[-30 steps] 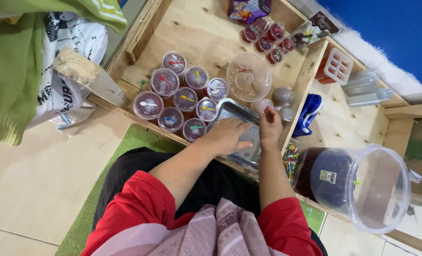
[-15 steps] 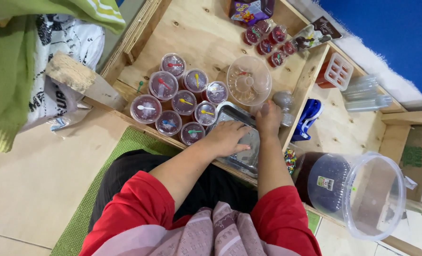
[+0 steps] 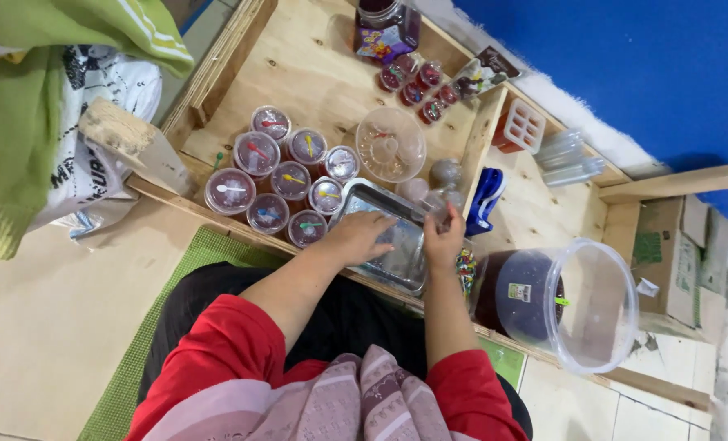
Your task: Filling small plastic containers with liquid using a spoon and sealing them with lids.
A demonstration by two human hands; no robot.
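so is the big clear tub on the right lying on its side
Yes, the clear tub lies tipped over on the wooden tray, its round open mouth facing the camera side, right of the right hand.

Wooden tray (image 3: 315,73), sealed cups (image 3: 278,184), metal pan (image 3: 388,237)

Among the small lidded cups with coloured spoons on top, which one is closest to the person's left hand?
The cup with a green spoon, at the near right corner of the cluster. It stands just left of the left hand; the others are farther back or left.
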